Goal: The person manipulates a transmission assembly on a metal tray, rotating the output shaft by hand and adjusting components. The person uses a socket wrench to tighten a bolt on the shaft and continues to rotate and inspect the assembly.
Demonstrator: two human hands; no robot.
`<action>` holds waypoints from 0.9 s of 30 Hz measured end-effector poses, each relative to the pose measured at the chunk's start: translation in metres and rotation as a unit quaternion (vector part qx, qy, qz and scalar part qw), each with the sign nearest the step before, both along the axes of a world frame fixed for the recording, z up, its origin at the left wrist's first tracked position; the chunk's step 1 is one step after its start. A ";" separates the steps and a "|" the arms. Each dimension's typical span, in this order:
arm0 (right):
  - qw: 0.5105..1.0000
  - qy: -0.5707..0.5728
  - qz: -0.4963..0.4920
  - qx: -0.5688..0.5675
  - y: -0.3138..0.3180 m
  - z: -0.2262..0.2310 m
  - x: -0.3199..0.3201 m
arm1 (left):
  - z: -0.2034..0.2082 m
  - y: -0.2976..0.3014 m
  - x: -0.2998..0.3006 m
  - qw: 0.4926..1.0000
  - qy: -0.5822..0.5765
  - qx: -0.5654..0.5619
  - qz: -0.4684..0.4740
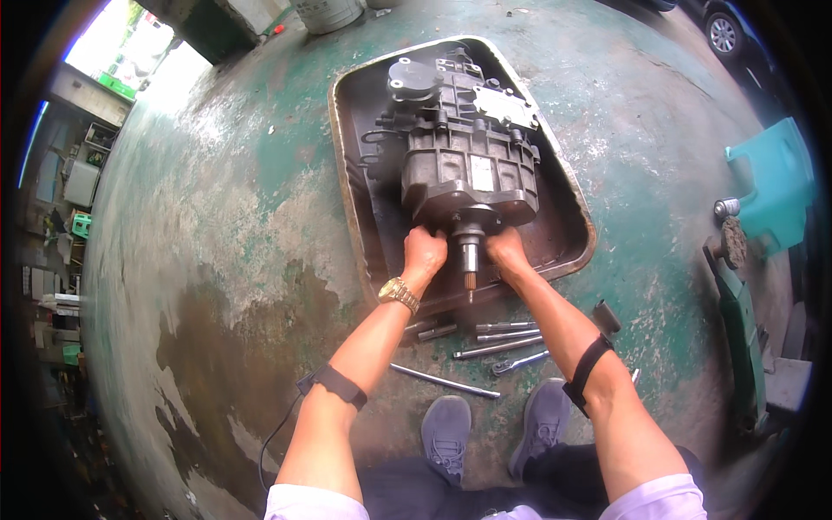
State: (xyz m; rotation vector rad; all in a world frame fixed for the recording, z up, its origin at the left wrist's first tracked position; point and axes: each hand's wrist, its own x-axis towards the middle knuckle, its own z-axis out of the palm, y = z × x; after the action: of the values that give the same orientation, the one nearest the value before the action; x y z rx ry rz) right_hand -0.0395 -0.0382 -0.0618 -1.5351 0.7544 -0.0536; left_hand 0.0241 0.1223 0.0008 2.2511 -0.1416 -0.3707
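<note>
A grey metal gearbox (468,160) lies in a large rusty-rimmed metal tray (351,199) on the floor, its splined input shaft (470,251) pointing toward me. My left hand (425,251) is at the near end of the housing, left of the shaft, with its fingers curled under the lower edge. On the other side of the shaft, my right hand (505,249) is likewise closed against the underside of the housing. The fingertips of both hands are hidden by the gearbox.
Between the tray and my shoes lie a ratchet wrench (520,362), a long bar (445,380), several sockets and extension bars (497,349). To the right stand a turquoise plastic stool (771,186) and a green floor jack (741,338). A bucket (328,13) sits at the back.
</note>
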 end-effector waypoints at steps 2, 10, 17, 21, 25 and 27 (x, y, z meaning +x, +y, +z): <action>0.999 -0.009 0.004 0.045 -0.001 -0.005 0.002 | -0.009 0.004 0.004 0.996 0.046 -0.081 0.000; 0.999 -0.044 -0.027 0.006 0.010 0.015 -0.005 | 0.014 0.006 -0.004 0.987 0.086 -0.137 0.010; 0.997 0.036 -0.011 -0.061 0.007 0.020 0.001 | 0.021 -0.001 -0.004 0.999 0.008 -0.009 0.038; 0.998 0.033 -0.023 -0.037 0.011 0.023 -0.003 | 0.022 -0.004 -0.006 0.998 -0.022 0.051 0.026; 0.997 0.060 -0.013 -0.041 0.004 0.012 0.002 | 0.016 -0.005 -0.010 0.997 -0.022 0.068 0.035; 0.999 0.044 -0.005 -0.031 0.001 0.002 0.002 | 0.006 -0.003 -0.005 0.999 -0.017 0.031 0.035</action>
State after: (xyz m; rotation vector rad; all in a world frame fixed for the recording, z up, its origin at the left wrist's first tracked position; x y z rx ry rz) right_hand -0.0374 -0.0369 -0.0597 -1.6009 0.8369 -0.0160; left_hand 0.0193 0.1191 0.0065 2.3179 -0.0704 -0.3031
